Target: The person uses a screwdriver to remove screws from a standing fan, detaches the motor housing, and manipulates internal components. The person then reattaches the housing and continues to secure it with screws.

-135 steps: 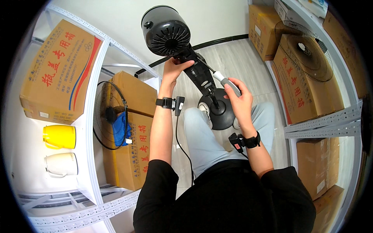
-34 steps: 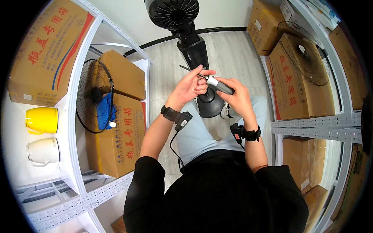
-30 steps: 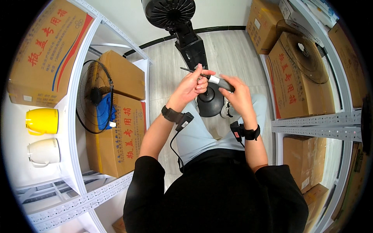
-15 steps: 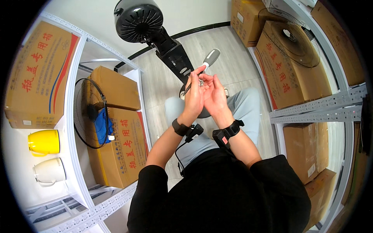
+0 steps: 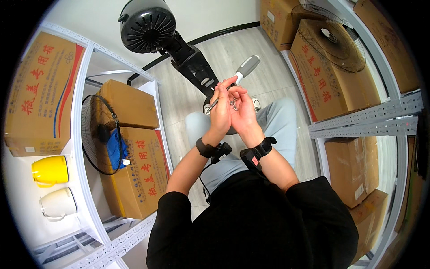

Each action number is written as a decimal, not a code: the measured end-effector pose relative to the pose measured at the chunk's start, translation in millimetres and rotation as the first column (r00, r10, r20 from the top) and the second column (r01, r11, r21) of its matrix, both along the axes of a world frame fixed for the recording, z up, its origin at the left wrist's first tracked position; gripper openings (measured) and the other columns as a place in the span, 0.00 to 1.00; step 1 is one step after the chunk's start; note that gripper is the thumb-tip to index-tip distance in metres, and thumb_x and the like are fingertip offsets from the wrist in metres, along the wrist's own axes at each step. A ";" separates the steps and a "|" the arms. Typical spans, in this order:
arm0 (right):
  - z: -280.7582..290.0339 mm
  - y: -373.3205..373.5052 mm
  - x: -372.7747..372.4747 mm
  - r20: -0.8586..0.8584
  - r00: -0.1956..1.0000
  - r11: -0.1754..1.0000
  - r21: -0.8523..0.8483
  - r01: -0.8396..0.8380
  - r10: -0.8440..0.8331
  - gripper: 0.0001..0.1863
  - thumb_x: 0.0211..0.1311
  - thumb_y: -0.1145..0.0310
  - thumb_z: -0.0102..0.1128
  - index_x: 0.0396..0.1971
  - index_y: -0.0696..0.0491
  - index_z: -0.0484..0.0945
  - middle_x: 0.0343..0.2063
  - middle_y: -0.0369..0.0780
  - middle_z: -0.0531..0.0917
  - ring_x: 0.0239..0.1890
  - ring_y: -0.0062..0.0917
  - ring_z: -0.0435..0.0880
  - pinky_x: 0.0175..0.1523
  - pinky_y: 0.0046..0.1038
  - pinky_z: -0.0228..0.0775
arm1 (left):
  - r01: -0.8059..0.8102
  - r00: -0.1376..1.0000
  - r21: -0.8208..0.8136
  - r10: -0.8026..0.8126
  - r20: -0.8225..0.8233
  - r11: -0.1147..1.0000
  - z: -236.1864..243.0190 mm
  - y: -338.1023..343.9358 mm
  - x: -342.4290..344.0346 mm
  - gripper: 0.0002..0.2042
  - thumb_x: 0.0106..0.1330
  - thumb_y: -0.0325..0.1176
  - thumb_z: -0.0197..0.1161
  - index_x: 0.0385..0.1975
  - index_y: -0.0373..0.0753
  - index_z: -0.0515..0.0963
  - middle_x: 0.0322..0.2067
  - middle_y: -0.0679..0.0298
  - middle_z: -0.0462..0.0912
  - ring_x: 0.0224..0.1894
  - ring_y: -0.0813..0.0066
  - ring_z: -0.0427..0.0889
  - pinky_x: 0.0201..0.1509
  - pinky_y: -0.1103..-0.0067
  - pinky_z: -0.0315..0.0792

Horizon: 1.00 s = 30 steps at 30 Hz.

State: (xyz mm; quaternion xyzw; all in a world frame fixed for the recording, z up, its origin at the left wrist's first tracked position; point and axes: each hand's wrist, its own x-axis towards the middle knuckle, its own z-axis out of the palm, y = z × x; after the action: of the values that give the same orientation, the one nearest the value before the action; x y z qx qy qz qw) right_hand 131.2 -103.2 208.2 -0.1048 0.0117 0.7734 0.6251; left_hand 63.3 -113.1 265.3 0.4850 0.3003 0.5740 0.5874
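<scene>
A black pedestal fan stands partly stripped. On its black motor housing with radial slots (image 5: 150,33), neither a cage nor blades can be seen; the far side is turned away. A round black wire guard (image 5: 104,131) is leaned against cardboard boxes on the left white metal shelving (image 5: 121,240), with a blue item (image 5: 116,148) beside it, and a second round wire guard (image 5: 328,34) is rested against a carton (image 5: 309,74) on the right shelving (image 5: 367,127).

The housing is still joined to the black column (image 5: 197,67), which slants down beyond the hands toward a dark base (image 5: 231,130) mostly hidden by them. Whether any fasteners remain in the column cannot be told.

A grey-and-white-handled screwdriver (image 5: 247,67) is gripped by its dark shaft in the left hand (image 5: 220,114), its handle pointed away to the upper right. The right hand (image 5: 245,114) is cupped palm up against the left, and small silver metal pieces (image 5: 233,106), apparently loosened screws, are cradled there; their number cannot be made out.
</scene>
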 end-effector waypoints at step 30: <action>24.5 -0.4 7.6 -0.092 0.996 0.983 -0.185 -0.009 -0.008 0.13 0.75 0.61 0.48 0.40 0.55 0.74 0.36 0.34 0.79 0.47 0.23 0.78 0.56 0.28 0.71 | 0.114 0.985 -0.010 -0.111 0.135 0.993 1.9 4.6 -6.4 0.33 0.78 0.55 0.34 0.70 0.32 0.54 0.59 0.46 0.76 0.66 0.61 0.69 0.73 0.66 0.55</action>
State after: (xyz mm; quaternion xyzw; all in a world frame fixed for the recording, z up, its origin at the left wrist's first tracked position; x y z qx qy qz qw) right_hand 138.8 -103.6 232.6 -0.1268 0.1124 0.7732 0.6111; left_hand 56.9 -108.6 267.2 0.4562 0.2371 0.5687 0.6421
